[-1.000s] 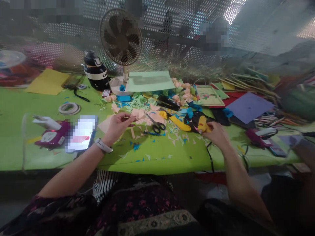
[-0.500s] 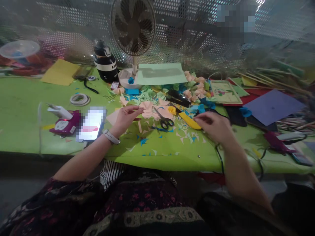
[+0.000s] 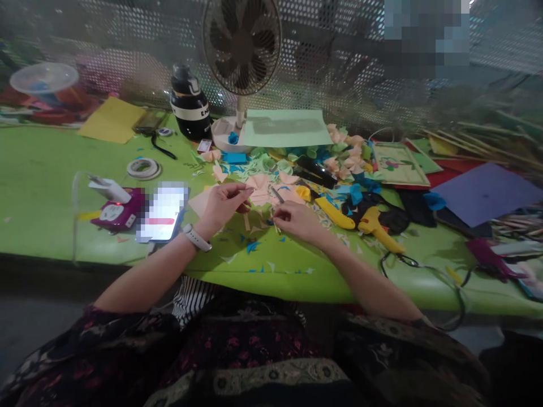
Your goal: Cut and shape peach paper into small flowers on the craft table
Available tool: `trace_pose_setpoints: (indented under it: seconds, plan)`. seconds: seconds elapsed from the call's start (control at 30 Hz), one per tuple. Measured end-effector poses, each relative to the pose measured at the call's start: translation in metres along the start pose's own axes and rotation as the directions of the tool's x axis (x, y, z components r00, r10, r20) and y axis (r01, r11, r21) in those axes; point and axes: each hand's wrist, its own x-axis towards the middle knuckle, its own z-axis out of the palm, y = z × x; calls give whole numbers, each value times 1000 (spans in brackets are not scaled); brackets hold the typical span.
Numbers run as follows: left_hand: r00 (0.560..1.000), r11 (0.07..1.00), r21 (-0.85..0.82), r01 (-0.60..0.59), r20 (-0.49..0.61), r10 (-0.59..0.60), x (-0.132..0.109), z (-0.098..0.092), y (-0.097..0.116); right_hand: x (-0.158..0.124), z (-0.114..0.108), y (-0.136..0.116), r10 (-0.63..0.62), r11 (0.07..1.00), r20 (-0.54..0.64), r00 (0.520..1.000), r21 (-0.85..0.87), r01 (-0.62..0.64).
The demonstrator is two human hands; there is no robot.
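**Right hand (image 3: 297, 223) reaches over the scissors (image 3: 277, 195), left hand (image 3: 227, 203) is pinched by the peach paper (image 3: 258, 189)**

The right hand has its fingers curled above the scissors handles, which are hidden below it; I cannot tell if it grasps them. The blades come out toward its ten o'clock, so the handles are turned to the person, probably for easy picking. The left hand brings thumb and fingertips close together, perhaps for a small thin thing, but I cannot see any. The peach paper lies at its two o'clock, and a phone (image 3: 165, 212) stands apart at nine o'clock, maybe propped up so the screen can be seen.

Beyond the right hand, at three o'clock, are a yellow-handled tool (image 3: 335, 212) and a yellow glue gun (image 3: 384, 233), which seem kept within reach.

At six o'clock, the desk (image 3: 51, 209) shows a green strip with few scraps before the near edge; here the wrists have the best room. Toward twelve o'clock, crowded cuttings and a black stapler (image 3: 316, 171) limit the movement. The right forearm crosses the near edge and should avoid the cable (image 3: 384, 264) at its right.
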Motion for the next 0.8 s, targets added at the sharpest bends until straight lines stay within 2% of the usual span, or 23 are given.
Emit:
trace_pose_setpoints:
  seconds: [0.13,0.27,0.37,0.47,0.57,0.6,0.67,0.73,0.8]
  plan:
    - [999,1000,27,-14,52,13,0,0,-2,0,-2,3,10,993,-50,999,116,-4]
    - [998,977,202,-62,1,63,7,-8,-6,-2,-3,3,30,986,-8,1000,161,-28]
    - [996,905,416,-86,22,85,13,-15,-8,-3,-4,2,43,982,15,999,185,-45]
    - [997,830,553,-72,70,40,16,-21,-7,-4,-3,3,42,980,10,999,195,-43]
    - [1000,785,619,-5,-2,8,16,-24,-5,-4,-3,3,55,964,0,998,261,-53]
    - [998,773,635,3,-47,35,16,-24,-3,-4,-3,3,68,952,0,998,300,-65]
    - [977,762,645,-56,-122,175,14,-22,1,-3,-3,3,104,913,9,995,395,-99]
    - [920,760,611,-221,-128,370,10,-18,6,-3,-4,2,142,863,21,990,487,-134]
    - [862,750,513,-417,-39,505,3,-13,10,-3,-4,0,176,815,8,984,559,-150]
